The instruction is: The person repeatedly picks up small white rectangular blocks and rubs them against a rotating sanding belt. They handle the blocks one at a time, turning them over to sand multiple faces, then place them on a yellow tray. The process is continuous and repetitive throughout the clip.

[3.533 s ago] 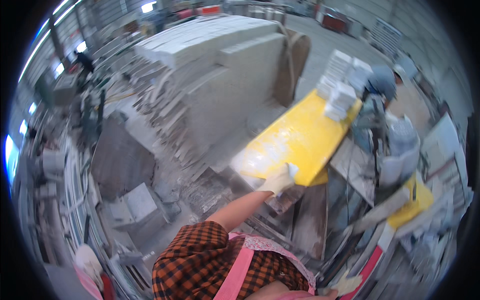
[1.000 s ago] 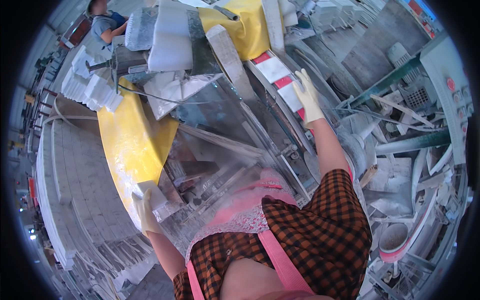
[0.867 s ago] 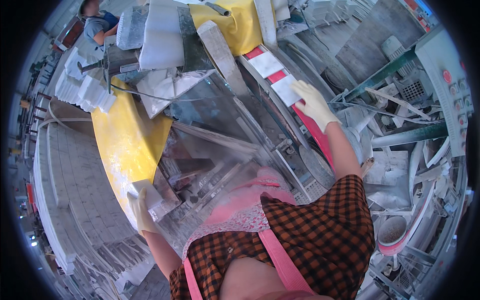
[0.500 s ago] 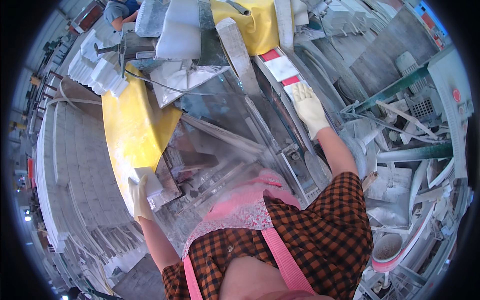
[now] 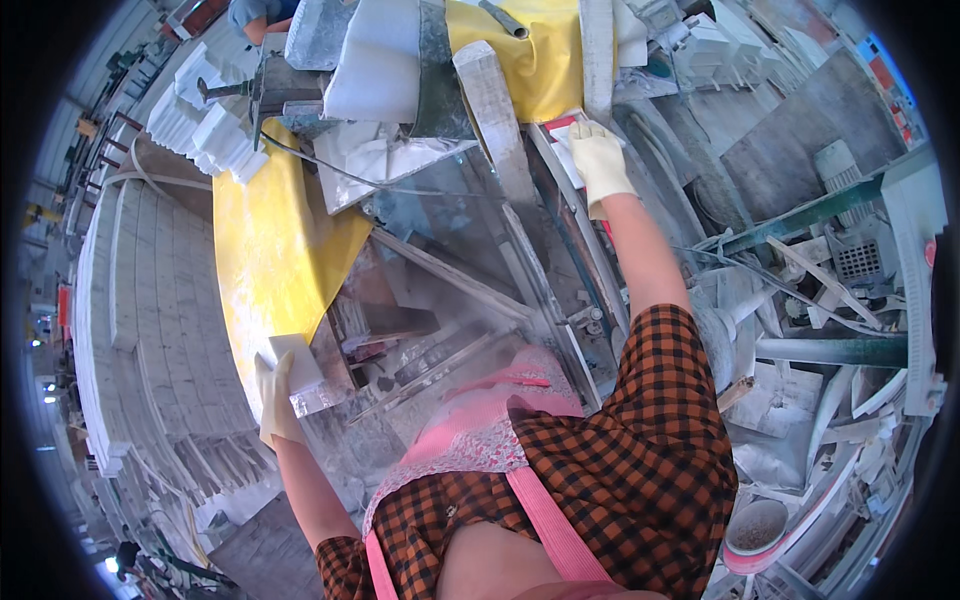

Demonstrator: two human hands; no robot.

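Observation:
My left hand (image 5: 277, 390), in a pale cream glove, grips a small white stone block (image 5: 293, 360). The block rests at the near end of a yellow sheet (image 5: 255, 250). My right hand (image 5: 600, 165), gloved the same way, reaches far forward with its fingers laid on a white stone tile (image 5: 563, 160), which it partly covers. That tile sits in a narrow track (image 5: 572, 205) with red showing on its bed. Just beyond the fingers hangs a yellow flap (image 5: 548, 80) over the track; what lies beneath it is hidden.
Stacked white slabs (image 5: 205, 125) stand at the far left, above long grey stone strips (image 5: 150, 300). A grey wooden post (image 5: 490, 100) rises left of the track. Green metal bars (image 5: 830, 352) and stone scraps fill the right side. Another person (image 5: 262, 18) is at the top left.
My right hand has moved forward along the track toward the yellow flap, and the tiles there have shifted forward too. My left hand stays on the white block.

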